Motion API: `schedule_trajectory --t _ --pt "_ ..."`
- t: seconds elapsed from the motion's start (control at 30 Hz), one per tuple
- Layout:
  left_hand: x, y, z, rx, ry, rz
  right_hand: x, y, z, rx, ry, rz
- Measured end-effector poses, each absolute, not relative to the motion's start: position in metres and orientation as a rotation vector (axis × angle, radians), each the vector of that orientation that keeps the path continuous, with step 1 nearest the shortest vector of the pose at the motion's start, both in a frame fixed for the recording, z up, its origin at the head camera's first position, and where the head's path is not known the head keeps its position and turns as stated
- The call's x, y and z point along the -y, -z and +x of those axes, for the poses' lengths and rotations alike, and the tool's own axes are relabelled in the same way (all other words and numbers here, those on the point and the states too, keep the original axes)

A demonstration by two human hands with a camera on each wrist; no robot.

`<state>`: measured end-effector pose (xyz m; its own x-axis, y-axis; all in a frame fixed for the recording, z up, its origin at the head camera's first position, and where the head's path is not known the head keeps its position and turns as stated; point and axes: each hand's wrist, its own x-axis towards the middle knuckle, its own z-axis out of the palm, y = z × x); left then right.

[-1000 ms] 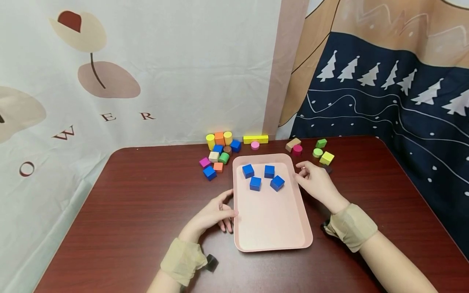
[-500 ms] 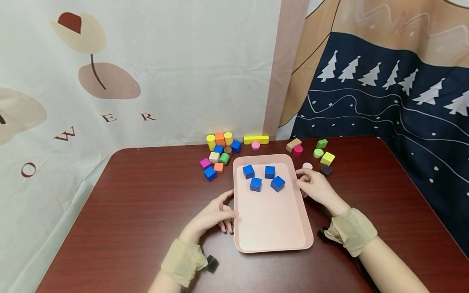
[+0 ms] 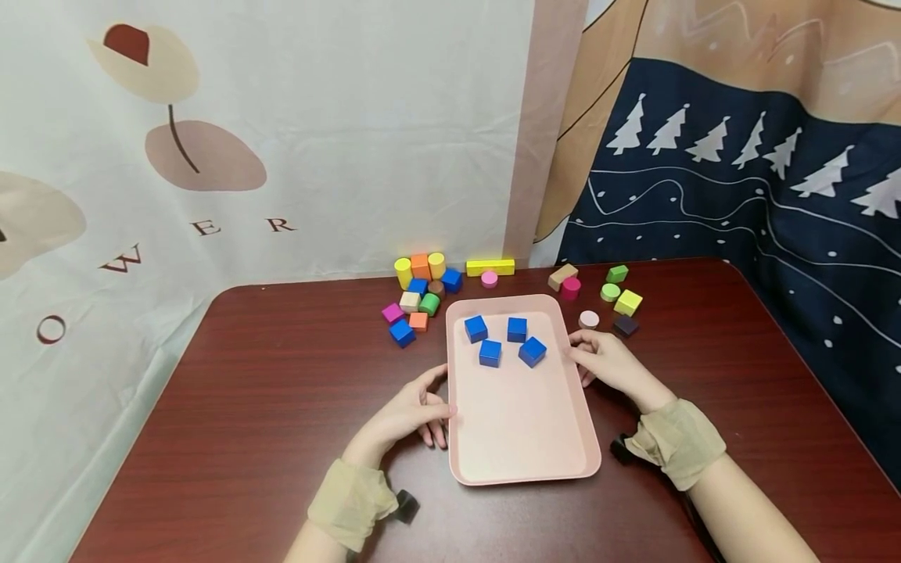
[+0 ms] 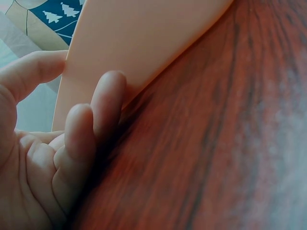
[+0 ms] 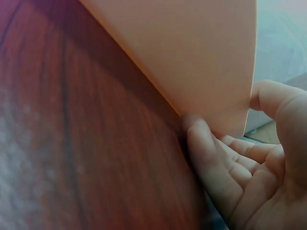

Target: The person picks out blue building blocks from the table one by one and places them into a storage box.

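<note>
A pale pink tray (image 3: 524, 422) lies lengthwise on the dark red-brown table, with several blue cubes (image 3: 489, 353) in its far half. My left hand (image 3: 404, 410) holds the tray's left edge. Its thumb sits on the rim, and in the left wrist view the fingers (image 4: 106, 98) curl against the outer wall near the tabletop. On the opposite side, further from me, my right hand (image 3: 611, 361) pinches the right edge. In the right wrist view its thumb is at the rim and the fingertips (image 5: 199, 139) reach the base of the wall.
Beyond the tray's left corner is a cluster of coloured blocks (image 3: 429, 303). A yellow bar (image 3: 490, 268) and a pink disc (image 3: 489, 279) lie at the back edge. More blocks sit back right, including a white disc (image 3: 588, 319) and a black block (image 3: 625, 325) near my right hand.
My right hand has moved slightly toward me along the tray's right edge and taken hold of it, uncovering the white disc and black block. The left hand and tray stay put.
</note>
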<state>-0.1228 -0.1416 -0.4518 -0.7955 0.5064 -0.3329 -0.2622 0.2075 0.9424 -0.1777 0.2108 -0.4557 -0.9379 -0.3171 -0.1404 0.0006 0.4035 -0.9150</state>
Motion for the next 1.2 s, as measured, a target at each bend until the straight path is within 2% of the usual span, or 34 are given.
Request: schedule_trajectory --t 0.6,0.83,1.2 --pt "0.146 0.447 -0.128 -1.935 -1.578 0.264 -0.214 0.463 -0.177 -2.245 1.641 -0.17" --pt "0.156 0.437 -0.131 -2.146 -1.485 0.271 -0.214 0.462 -0.174 -2.206 1.675 -0.193" --pt "0.164 0.418 -0.145 -2.521 -1.446 0.131 -0.214 0.463 -0.175 -2.196 1.691 -0.192"
